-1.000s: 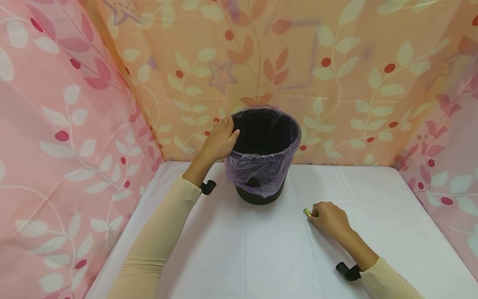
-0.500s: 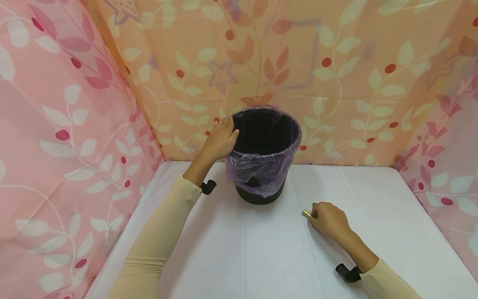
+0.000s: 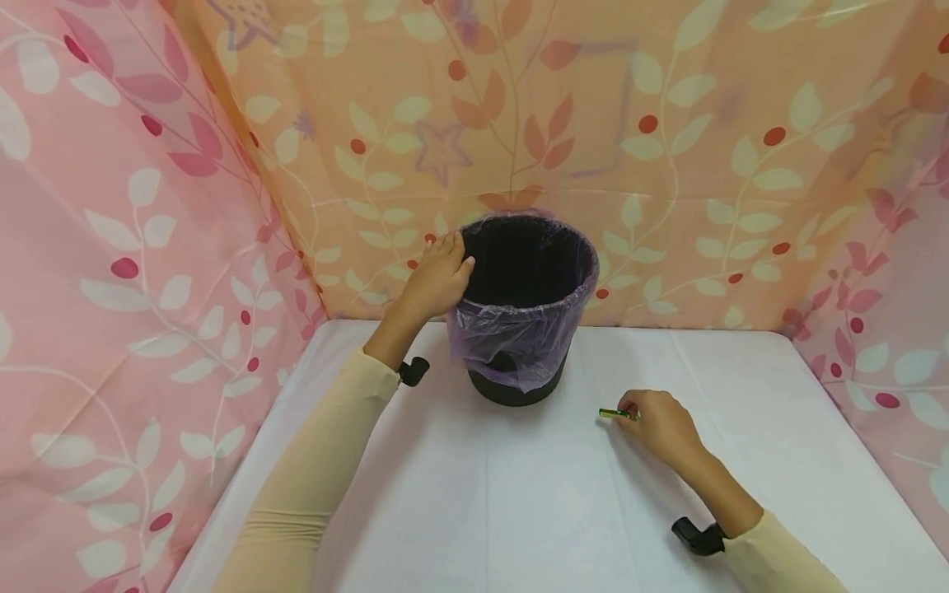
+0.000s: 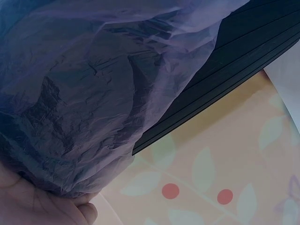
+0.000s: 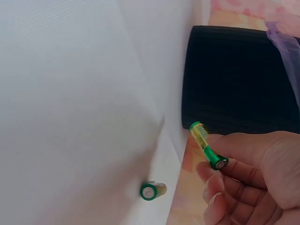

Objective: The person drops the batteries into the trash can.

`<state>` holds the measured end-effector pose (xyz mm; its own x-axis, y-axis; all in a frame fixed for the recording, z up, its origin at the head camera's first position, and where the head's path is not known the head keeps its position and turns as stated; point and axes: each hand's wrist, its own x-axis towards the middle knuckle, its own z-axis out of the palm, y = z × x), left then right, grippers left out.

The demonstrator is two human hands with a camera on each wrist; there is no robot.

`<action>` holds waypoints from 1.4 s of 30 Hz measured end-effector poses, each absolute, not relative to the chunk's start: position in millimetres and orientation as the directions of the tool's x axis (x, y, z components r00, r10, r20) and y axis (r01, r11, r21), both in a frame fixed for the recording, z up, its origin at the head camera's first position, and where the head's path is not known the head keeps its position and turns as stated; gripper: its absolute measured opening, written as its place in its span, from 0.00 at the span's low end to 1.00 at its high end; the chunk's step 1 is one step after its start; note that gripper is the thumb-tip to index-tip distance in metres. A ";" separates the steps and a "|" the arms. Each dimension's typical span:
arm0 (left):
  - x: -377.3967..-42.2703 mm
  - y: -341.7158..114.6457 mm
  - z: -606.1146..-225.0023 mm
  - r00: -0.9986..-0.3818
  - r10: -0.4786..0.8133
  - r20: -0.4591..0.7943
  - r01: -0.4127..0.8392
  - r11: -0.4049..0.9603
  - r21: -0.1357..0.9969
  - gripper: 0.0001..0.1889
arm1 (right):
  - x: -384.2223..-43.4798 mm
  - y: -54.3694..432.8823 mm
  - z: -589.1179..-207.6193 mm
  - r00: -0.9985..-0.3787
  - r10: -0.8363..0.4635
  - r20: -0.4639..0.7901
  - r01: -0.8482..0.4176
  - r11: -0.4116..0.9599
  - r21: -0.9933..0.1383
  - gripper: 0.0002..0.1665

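A black trash bin (image 3: 519, 395) lined with a thin purple plastic bag (image 3: 511, 342) stands upright toward the back of the table. My left hand (image 3: 437, 276) holds its left rim over the bag; in the left wrist view part of this hand (image 4: 42, 206) shows beneath the crumpled plastic. To the bin's front right, my right hand (image 3: 667, 428) pinches a small green and yellow battery (image 5: 200, 136) between thumb and fingers, low over the table. A second green-ended battery (image 5: 159, 189) lies on the white cloth beside the right hand in the right wrist view.
A white cloth covers the table (image 3: 549, 502). Behind it hangs an orange leaf-patterned curtain (image 3: 519, 123), with pink patterned curtains at the left (image 3: 126, 329) and right (image 3: 890, 354). Black wrist-worn pieces stick out from the left cuff (image 3: 381, 375) and right cuff (image 3: 749, 543).
My right hand has lifted slightly, and the pinched battery has swung from slanted to nearly level in the head view. The left hand and the bin have stayed still.
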<state>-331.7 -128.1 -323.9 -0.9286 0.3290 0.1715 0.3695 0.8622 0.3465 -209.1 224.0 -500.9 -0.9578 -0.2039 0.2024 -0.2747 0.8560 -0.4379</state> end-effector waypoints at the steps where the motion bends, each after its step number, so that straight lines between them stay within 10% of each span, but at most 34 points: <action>1: -331.6 -128.0 -323.6 -0.928 0.330 0.172 0.370 0.862 0.347 0.33 | -209.0 224.0 -498.6 -0.955 -0.204 0.214 -0.281 0.849 -0.447 0.07; 15: -330.5 -127.6 -323.5 -0.929 0.328 0.173 0.370 0.860 0.351 0.33 | -210.6 225.8 -477.7 -0.949 -0.195 0.248 -0.304 0.774 -0.555 0.08; 42: -328.9 -127.9 -322.7 -0.931 0.325 0.168 0.364 0.864 0.348 0.34 | -196.9 213.0 -410.8 -0.825 -0.295 0.482 -0.516 0.742 -0.429 0.09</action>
<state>-328.9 -127.9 -322.7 -0.9309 0.3246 0.1677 0.3639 0.8641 0.3477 -196.9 213.0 -410.8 -0.8251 -0.2950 0.4819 -0.5155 0.7420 -0.4285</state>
